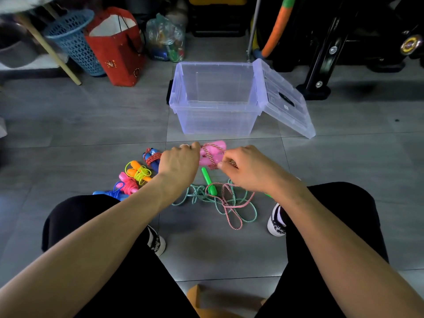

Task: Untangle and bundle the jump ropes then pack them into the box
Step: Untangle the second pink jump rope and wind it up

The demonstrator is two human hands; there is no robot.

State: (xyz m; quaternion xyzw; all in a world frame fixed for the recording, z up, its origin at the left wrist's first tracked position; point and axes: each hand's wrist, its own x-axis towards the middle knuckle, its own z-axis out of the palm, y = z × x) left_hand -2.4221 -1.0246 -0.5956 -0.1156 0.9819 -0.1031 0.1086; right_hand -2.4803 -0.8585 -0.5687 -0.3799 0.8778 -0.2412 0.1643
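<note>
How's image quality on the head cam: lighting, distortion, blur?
Head view: dim, with dark vignetted corners; wide-angle bending stretches the forearms and curves the floor tile lines; clear box and lid look hazy; left hand, right hand and pink handles slightly soft.

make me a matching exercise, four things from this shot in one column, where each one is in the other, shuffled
Things:
1. pink handles
2. green handle
3. box lid
4. orange-handled rope bundle

Places:
a. leaning against the clear box
b. held in the left hand
c. on the loose teal rope
d. floor, left of the left hand

Pairs: 1-b, 2-c, 3-a, 4-d
</note>
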